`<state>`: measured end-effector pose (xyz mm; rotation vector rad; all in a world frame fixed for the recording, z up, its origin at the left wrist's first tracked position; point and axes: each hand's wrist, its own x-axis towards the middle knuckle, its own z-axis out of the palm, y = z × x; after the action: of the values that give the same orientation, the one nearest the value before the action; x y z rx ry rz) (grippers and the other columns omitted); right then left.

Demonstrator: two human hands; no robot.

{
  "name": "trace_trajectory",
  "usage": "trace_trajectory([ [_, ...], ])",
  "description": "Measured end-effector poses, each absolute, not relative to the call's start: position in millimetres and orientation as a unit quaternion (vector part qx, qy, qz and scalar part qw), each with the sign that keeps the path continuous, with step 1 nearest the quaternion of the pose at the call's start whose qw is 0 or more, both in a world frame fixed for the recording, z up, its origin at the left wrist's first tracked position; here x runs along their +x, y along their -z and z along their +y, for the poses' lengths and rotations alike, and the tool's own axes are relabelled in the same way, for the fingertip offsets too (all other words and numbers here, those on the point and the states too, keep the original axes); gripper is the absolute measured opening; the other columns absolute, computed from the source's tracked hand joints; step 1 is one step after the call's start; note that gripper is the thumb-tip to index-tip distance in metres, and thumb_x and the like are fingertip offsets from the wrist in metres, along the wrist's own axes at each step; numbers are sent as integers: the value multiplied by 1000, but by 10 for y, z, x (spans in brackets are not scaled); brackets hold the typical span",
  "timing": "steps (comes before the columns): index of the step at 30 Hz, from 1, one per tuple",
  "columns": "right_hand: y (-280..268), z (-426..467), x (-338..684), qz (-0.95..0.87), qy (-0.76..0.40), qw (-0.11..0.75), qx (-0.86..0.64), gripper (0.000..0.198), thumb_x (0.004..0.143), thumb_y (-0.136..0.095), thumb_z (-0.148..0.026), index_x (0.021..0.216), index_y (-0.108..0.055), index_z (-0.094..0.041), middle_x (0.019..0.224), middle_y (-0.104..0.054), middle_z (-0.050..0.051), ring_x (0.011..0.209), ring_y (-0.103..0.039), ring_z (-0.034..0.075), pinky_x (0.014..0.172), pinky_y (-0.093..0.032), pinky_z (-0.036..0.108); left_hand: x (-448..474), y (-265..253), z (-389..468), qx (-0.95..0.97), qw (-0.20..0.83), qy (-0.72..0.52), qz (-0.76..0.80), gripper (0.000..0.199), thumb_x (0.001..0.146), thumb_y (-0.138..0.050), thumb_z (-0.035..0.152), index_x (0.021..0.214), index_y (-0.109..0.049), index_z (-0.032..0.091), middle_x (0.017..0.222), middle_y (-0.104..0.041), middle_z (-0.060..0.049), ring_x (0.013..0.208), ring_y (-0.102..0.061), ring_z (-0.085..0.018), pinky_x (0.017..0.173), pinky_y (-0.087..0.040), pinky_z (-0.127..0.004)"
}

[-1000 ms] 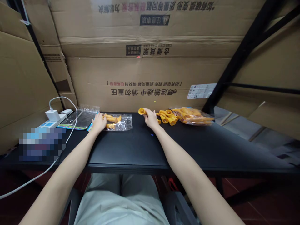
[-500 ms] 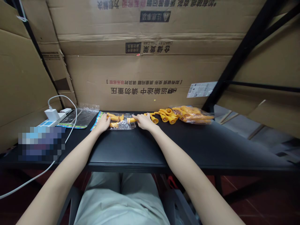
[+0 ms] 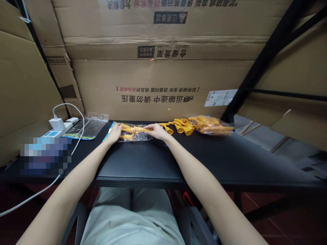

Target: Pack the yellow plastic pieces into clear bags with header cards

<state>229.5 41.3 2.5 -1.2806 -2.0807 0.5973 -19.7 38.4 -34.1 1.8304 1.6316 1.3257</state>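
Observation:
A clear plastic bag [image 3: 140, 137] with a colourful printed edge lies flat on the black table, several orange-yellow toy horns [image 3: 127, 136] inside it. My left hand [image 3: 114, 133] is closed on the bag's left part, by the horns. Between the fingers of my right hand [image 3: 156, 131] is the thin end of another toy horn [image 3: 140, 130]. Its wider end points left and meets the horns in the bag; the bag's right end lies under my right hand. Just right of that hand lie several loose toy horns [image 3: 182, 126], their flared mouths facing me.
A filled clear bag of orange-yellow horns [image 3: 212, 126] lies at the right. To the left are a flat clear bag [image 3: 93, 127], a power strip [image 3: 57, 131] with a white charger [image 3: 56, 124], and a cable [image 3: 76, 144]. Cardboard [image 3: 158, 73] stands behind the table [image 3: 143, 163].
The horn in my right hand has moved left, further into the bag, against the horns there. My left hand and the bag have shifted slightly right.

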Motion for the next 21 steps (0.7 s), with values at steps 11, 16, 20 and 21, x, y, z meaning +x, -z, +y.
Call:
trace_trajectory([
  [11,133,411,2137,-763,-354,363,-402,21,67,-66,-16,88,-69,-14,90,-70,5,84,-63,17,80,-48,28,-125,199,283,552,217,-563,576,29,90,-30,33,96,-55,20,110,-60,-7,108,-53,-18,94,-41,-33],
  [16,132,417,2179,-710,-382,387,-447,18,65,-53,-5,77,-65,-13,74,-67,3,70,-61,12,69,-48,23,-205,188,314,522,210,-590,579,27,88,-30,27,90,-56,19,104,-60,-6,104,-53,-18,97,-39,-33],
  [20,100,392,2167,-744,-333,327,-478,15,61,-49,-4,59,-60,-14,59,-63,0,63,-59,13,66,-46,23,-213,219,337,520,220,-581,586,25,86,-33,26,89,-57,19,105,-60,-7,104,-53,-19,97,-39,-36],
  [21,92,381,2152,-740,-358,320,-471,16,61,-49,-4,59,-61,-14,59,-64,0,64,-60,13,67,-47,23,-218,234,350,515,232,-582,586,24,85,-33,26,88,-56,19,105,-60,-7,104,-53,-19,95,-41,-35],
])
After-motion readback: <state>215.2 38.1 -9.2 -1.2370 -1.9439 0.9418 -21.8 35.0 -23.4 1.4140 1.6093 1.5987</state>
